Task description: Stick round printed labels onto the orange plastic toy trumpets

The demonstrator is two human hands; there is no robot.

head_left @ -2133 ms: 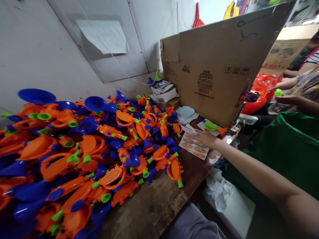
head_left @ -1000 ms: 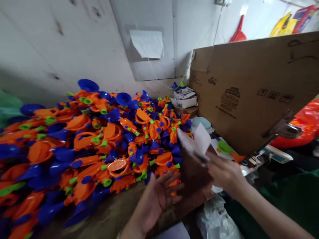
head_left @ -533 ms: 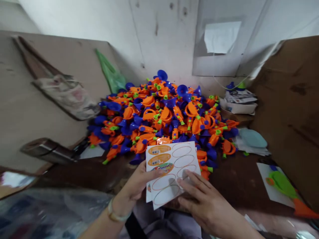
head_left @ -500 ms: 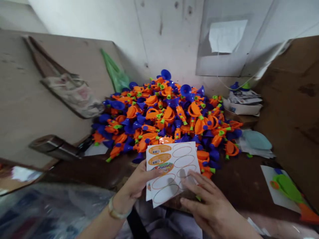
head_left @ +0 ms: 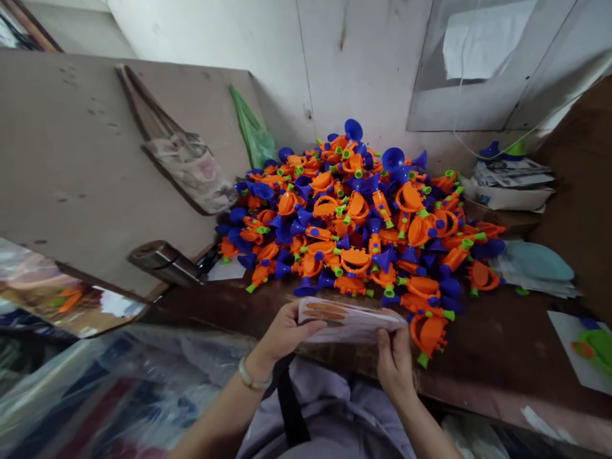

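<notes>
Both hands grip a small stack of sticker sheets (head_left: 354, 322), held tilted nearly edge-on over the table's front edge. My left hand (head_left: 287, 331) pinches the left end, thumb on top near the orange oval stickers. On the right end, my right hand (head_left: 396, 360) is closed, its thumb on the near side and its fingers mostly hidden behind the sheets. Just beyond the sheets rises a large heap of toy trumpets (head_left: 356, 258), orange with blue bells and lime-green mouthpieces.
A steel flask (head_left: 165, 261) lies at the left by the partition. There hang a cloth bag (head_left: 191, 166) and a green plastic bag (head_left: 253, 134). At the right are a light-blue lid-like piece (head_left: 540, 261) on papers, a stacked box (head_left: 514, 191) and a green toy (head_left: 597, 347) on paper.
My right hand has moved from hovering over the sheets, fingers spread, to gripping their right end. The sheets have tilted from facing me to nearly edge-on. The whole view has shifted left.
</notes>
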